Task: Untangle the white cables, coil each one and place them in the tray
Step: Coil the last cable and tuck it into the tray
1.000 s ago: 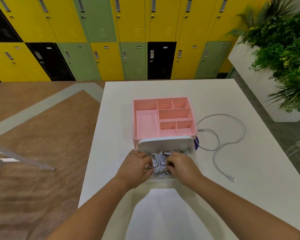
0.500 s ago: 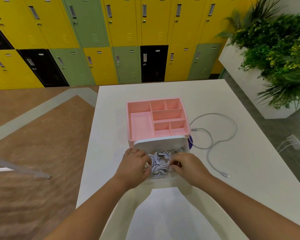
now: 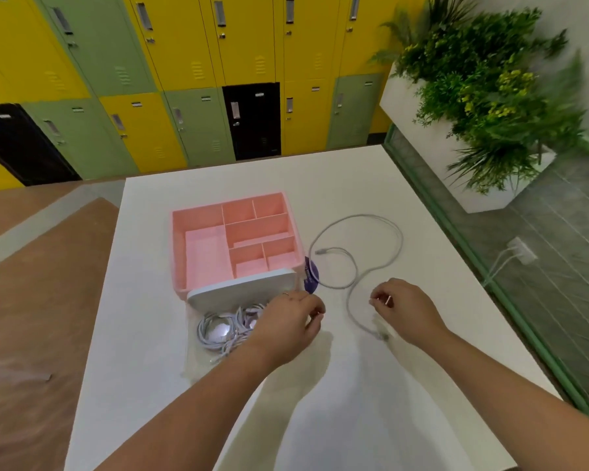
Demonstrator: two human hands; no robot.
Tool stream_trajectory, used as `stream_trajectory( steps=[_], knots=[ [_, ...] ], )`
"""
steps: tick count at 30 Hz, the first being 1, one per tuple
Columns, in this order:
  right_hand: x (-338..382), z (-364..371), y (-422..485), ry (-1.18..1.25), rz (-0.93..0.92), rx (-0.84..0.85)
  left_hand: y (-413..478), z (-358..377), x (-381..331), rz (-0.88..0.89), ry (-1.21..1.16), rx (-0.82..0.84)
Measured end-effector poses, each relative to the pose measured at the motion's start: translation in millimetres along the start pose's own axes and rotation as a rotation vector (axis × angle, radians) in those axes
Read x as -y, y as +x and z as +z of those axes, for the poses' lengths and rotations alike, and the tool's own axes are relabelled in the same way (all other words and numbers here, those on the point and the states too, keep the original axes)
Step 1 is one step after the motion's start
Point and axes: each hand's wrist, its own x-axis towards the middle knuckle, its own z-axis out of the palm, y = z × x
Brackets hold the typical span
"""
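Observation:
Several coiled white cables (image 3: 223, 329) lie in a clear drawer-like tray (image 3: 193, 363) that sticks out from under the pink organiser (image 3: 179, 253). One loose white cable (image 3: 356, 266) snakes in loops over the white table to the right of the organiser, its plug end (image 3: 383, 335) nearest me. My left hand (image 3: 291, 322) hovers at the tray's right edge, fingers loosely curled, holding nothing. My right hand (image 3: 407, 309) hangs just right of the loose cable's near stretch, fingers loosely bent. I see nothing in its grasp.
A white curved lid (image 3: 242, 290) covers the back of the tray. A purple round thing (image 3: 312, 275) peeks out beside the organiser. The table (image 3: 354, 185) ends at a green-edged drop on the right, with a white planter (image 3: 432, 144) beyond.
Both hands have left the coiled cables in the tray and moved right. My right hand now sits by the loose cable. The view has swung right.

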Motion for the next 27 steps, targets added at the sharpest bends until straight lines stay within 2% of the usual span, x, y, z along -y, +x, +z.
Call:
stream_trajectory(
  steps=[4,9,13,18,24,27],
  knots=[
    [-36,1,13,-0.083,-0.028,0.119,34,29,-29,-0.021,0.017,0.125],
    [-61,3,36,-0.206,-0.171,0.209,63,70,-52,-0.252,0.006,0.264],
    [-66,5,60,-0.393,-0.298,0.326,78,94,-59,-0.388,0.126,0.343],
    [-66,10,77,-0.326,-0.358,0.334,84,105,-64,-0.457,0.257,0.202],
    [-72,8,79,-0.301,-0.452,0.319,84,111,-66,-0.636,0.073,0.147],
    [-74,6,78,-0.240,-0.450,0.347,83,111,-65,-0.651,0.018,0.135]
  ],
)
